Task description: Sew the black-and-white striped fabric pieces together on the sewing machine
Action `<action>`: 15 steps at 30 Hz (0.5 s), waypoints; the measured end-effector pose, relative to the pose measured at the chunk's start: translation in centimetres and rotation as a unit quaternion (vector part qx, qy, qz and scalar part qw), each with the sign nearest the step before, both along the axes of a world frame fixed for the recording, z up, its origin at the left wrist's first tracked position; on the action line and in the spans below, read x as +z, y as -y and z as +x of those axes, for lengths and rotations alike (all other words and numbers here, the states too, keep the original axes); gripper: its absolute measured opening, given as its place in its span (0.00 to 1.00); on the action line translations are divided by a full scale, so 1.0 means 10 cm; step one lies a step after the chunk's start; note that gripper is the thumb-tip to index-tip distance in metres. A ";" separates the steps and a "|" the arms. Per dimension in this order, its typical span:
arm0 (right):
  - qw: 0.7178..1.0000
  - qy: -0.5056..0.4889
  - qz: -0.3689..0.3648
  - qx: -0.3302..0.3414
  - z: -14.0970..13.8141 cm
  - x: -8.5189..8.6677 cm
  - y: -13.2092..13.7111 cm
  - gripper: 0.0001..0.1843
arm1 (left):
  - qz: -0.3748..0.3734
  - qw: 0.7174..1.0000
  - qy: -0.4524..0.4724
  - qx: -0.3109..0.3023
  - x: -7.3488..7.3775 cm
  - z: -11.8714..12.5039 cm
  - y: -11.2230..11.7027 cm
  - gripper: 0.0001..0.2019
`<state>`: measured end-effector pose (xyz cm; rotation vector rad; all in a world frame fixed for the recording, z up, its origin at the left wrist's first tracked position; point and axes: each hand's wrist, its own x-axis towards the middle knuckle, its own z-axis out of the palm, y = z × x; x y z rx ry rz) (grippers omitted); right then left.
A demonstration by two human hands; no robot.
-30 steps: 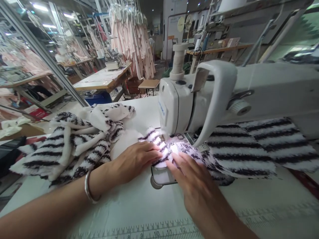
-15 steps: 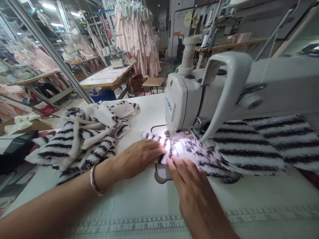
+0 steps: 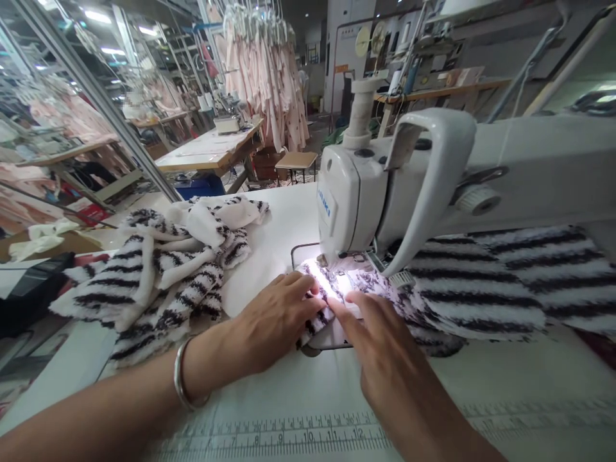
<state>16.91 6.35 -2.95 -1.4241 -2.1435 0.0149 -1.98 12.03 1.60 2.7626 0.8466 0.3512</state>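
A small strip of fluffy black-and-white striped fabric [image 3: 318, 325] lies under the lit needle area of a white sewing machine [image 3: 349, 199]. My left hand [image 3: 274, 314], with a silver bangle on its wrist, is closed on the strip's left side, thumb and fingers pinching it near the presser foot. From the right, my right hand [image 3: 385, 340] reaches in with its fingers stretched out and a little apart. Its fingertips rest at the strip's near right edge, by the metal needle plate. Glare hides the needle itself.
A heap of striped plush pieces [image 3: 163, 269] lies on the left of the white table. More striped panels [image 3: 481, 282] are stacked beneath the machine arm at right. A printed ruler scale [image 3: 308, 437] runs along the front. Pink garments [image 3: 264, 83] hang behind.
The strip has turned and shifted towards me at the needle plate. My left fingers have curled tighter on it, and my right hand has moved slightly right with its fingers more spread.
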 end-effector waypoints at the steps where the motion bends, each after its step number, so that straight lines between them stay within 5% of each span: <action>1: 1.000 0.002 -0.001 -0.008 -0.02 0.00 0.01 0.33 | -0.009 1.000 -0.007 -0.013 0.02 -0.03 -0.03 0.15; 6: 0.999 0.033 -0.011 -0.031 0.00 0.03 -0.05 0.30 | -0.047 0.998 0.033 -0.040 -0.03 -0.10 -0.05 0.11; 12: 0.998 0.062 0.006 -0.018 0.08 0.13 -0.16 0.22 | 0.026 0.994 0.045 0.100 -0.18 0.21 0.23 0.10; 15: 0.996 0.072 0.040 -0.027 0.11 0.10 -0.01 0.27 | 0.027 0.993 0.038 0.109 -0.15 0.25 0.24 0.10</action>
